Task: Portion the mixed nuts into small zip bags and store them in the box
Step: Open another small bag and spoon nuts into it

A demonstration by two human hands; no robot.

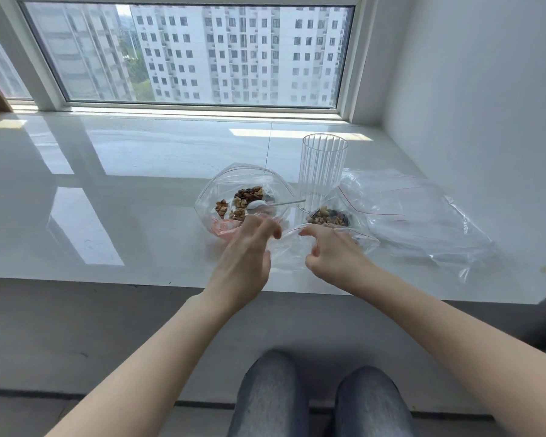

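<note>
Now the white table (139, 184) carries, toward its right end, a heap of empty zip bags (423, 222), a ribbed clear box (323, 171), and a bag-lined bowl of mixed nuts (246, 200) with a spoon (259, 205). Near the front edge, my left hand (243, 263) and right hand (331, 250) each pinch the mouth of a small zip bag (328, 225) holding nuts.

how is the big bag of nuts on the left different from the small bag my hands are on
The big bag lies wide open with a spoon inside; the small bag has no spoon, and both the left hand and right hand pinch its red-lined top. Nuts in the big bag are scattered in loose clumps; in the small bag they sit in one heap at the far end. Both are clear zip bags on the sill.
</note>
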